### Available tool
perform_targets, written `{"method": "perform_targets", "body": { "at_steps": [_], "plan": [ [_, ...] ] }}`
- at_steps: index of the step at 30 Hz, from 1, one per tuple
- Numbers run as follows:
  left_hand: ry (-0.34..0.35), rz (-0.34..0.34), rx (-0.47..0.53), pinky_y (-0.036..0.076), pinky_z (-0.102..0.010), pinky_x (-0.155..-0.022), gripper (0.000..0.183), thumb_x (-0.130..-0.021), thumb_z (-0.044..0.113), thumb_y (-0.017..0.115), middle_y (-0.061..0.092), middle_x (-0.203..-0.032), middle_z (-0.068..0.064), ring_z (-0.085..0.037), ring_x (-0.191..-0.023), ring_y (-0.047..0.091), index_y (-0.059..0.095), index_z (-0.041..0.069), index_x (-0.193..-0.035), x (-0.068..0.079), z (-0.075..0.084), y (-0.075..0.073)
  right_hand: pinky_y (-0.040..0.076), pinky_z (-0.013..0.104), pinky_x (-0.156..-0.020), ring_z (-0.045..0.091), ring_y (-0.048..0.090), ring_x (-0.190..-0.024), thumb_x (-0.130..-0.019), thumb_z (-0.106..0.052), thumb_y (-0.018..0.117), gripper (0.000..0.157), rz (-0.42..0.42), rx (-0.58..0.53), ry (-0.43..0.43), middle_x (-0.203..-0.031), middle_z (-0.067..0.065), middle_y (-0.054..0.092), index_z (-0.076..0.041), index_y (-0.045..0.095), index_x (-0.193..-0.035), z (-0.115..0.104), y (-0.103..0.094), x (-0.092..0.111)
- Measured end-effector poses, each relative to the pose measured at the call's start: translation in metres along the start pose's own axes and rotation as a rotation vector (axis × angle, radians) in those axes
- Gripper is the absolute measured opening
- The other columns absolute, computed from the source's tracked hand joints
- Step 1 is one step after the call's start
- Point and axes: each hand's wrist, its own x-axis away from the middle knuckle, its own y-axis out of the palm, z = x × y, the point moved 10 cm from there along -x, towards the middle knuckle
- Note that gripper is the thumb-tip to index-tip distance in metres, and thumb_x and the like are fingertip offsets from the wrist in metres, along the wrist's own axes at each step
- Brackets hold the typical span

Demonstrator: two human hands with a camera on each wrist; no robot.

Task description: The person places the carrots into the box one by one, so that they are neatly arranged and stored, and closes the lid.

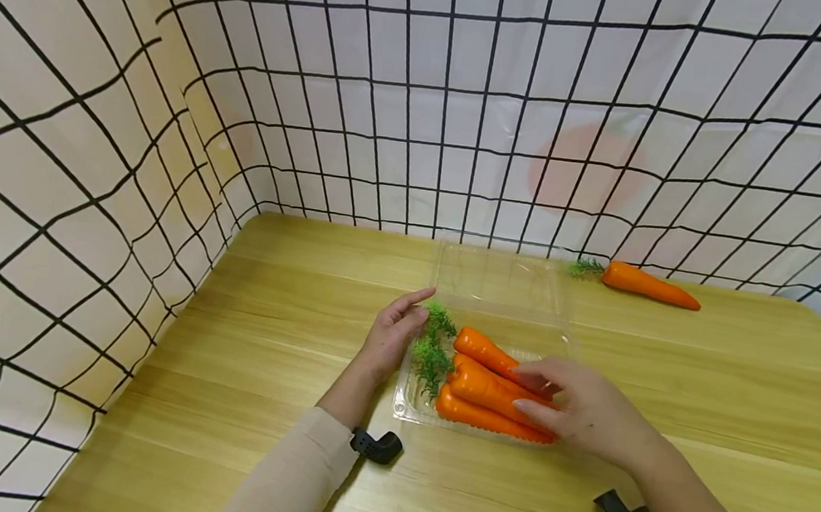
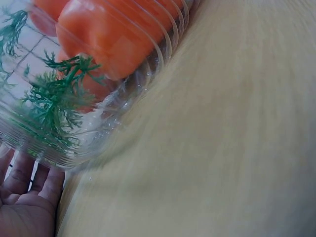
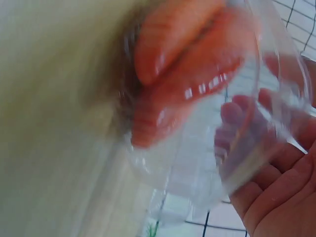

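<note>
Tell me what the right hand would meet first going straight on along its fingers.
Most likely the carrots in the clear container. The right hand's fingertips are over or against them; the head view leaves the exact gap unclear.

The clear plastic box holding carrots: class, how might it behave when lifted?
The clear plastic box would probably flex, as its ribbed walls look thin. Its open lid, lying back, may flop. The smooth, rounded carrots inside could slide if it tilts.
</note>
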Motion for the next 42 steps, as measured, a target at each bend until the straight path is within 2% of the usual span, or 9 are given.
{"method": "perform_targets", "body": {
  "at_steps": [7, 11, 17, 25, 29, 32, 34, 38, 42],
  "plan": [
    [-0.008, 0.003, -0.005, 0.047, -0.021, -0.078, 0.045, -0.101, 0.013, 0.057, 0.055, -0.089, 0.007, -0.008, -0.084, 0.053, 0.055, 0.002, -0.145, 0.0, 0.0, -0.001, 0.061, 0.038, -0.082, 0.022, 0.07, -0.1, -0.093, -0.03, 0.076, 0.035, 0.122, 0.03, -0.009, -0.12, 0.004, 0.074, -0.015, 0.071, -0.124, 0.013, -0.035, 0.002],
    [-0.011, -0.002, -0.014, 0.047, -0.021, -0.078, 0.046, -0.101, 0.013, 0.056, 0.055, -0.089, 0.006, -0.009, -0.084, 0.053, 0.053, 0.002, -0.146, 0.001, 0.0, 0.0, 0.059, 0.031, -0.079, 0.02, 0.071, -0.096, -0.092, -0.027, 0.077, 0.031, 0.221, 0.069, -0.029, -0.119, 0.002, 0.075, -0.017, 0.073, -0.121, 0.02, -0.058, 0.004],
    [-0.006, 0.004, -0.011, 0.047, -0.021, -0.077, 0.046, -0.101, 0.013, 0.056, 0.057, -0.091, 0.006, -0.009, -0.084, 0.053, 0.055, 0.003, -0.145, 0.002, 0.002, 0.0, 0.052, 0.013, -0.075, -0.003, 0.065, -0.089, -0.089, -0.021, 0.08, 0.028, 0.347, 0.101, -0.035, -0.112, 0.001, 0.077, -0.018, 0.074, -0.116, 0.032, -0.086, 0.005],
    [-0.006, 0.003, -0.015, 0.047, -0.022, -0.078, 0.046, -0.101, 0.013, 0.056, 0.056, -0.091, 0.006, -0.009, -0.084, 0.053, 0.055, 0.003, -0.145, 0.002, -0.001, -0.001, 0.047, 0.004, -0.074, -0.023, 0.051, -0.09, -0.093, -0.024, 0.076, 0.029, 0.352, 0.072, 0.016, -0.114, 0.012, 0.076, -0.013, 0.073, -0.12, 0.054, -0.096, 0.001],
    [-0.008, 0.001, -0.018, 0.048, -0.022, -0.079, 0.047, -0.101, 0.014, 0.056, 0.056, -0.092, 0.006, -0.009, -0.086, 0.053, 0.054, 0.003, -0.146, 0.001, -0.001, -0.001, 0.044, 0.003, -0.075, -0.008, 0.061, -0.095, -0.093, -0.026, 0.076, 0.031, 0.357, 0.066, 0.06, -0.118, 0.012, 0.074, -0.012, 0.072, -0.121, 0.067, -0.1, -0.001],
    [-0.009, -0.002, -0.015, 0.047, -0.022, -0.079, 0.047, -0.101, 0.015, 0.056, 0.055, -0.092, 0.005, -0.009, -0.085, 0.053, 0.053, 0.002, -0.146, 0.001, -0.001, -0.001, 0.046, 0.01, -0.076, 0.02, 0.068, -0.104, -0.095, -0.03, 0.074, 0.034, 0.359, 0.096, 0.091, -0.121, 0.012, 0.072, -0.011, 0.071, -0.123, 0.077, -0.105, -0.003],
    [-0.008, -0.003, -0.015, 0.047, -0.022, -0.078, 0.047, -0.101, 0.014, 0.056, 0.055, -0.092, 0.004, -0.009, -0.085, 0.052, 0.053, 0.002, -0.146, 0.001, -0.001, -0.001, 0.052, 0.024, -0.081, 0.037, 0.065, -0.109, -0.095, -0.033, 0.072, 0.037, 0.357, 0.108, 0.114, -0.124, 0.014, 0.071, -0.01, 0.07, -0.123, 0.084, -0.107, -0.005],
    [-0.011, 0.0, -0.015, 0.047, -0.022, -0.078, 0.045, -0.101, 0.013, 0.056, 0.056, -0.092, 0.005, -0.009, -0.084, 0.052, 0.054, 0.003, -0.146, 0.001, -0.001, -0.001, 0.052, 0.057, -0.089, 0.045, 0.061, -0.115, -0.097, -0.038, 0.069, 0.042, 0.35, 0.111, 0.149, -0.128, 0.019, 0.068, -0.007, 0.067, -0.126, 0.1, -0.11, -0.01],
    [-0.013, 0.006, -0.022, 0.047, -0.022, -0.078, 0.044, -0.101, 0.013, 0.056, 0.056, -0.091, 0.006, -0.009, -0.084, 0.053, 0.056, 0.005, -0.145, 0.001, -0.001, -0.001, 0.047, 0.065, -0.093, 0.047, 0.058, -0.12, -0.098, -0.042, 0.066, 0.048, 0.341, 0.107, 0.201, -0.133, 0.022, 0.065, -0.006, 0.065, -0.13, 0.12, -0.113, -0.016]
  ]
}}
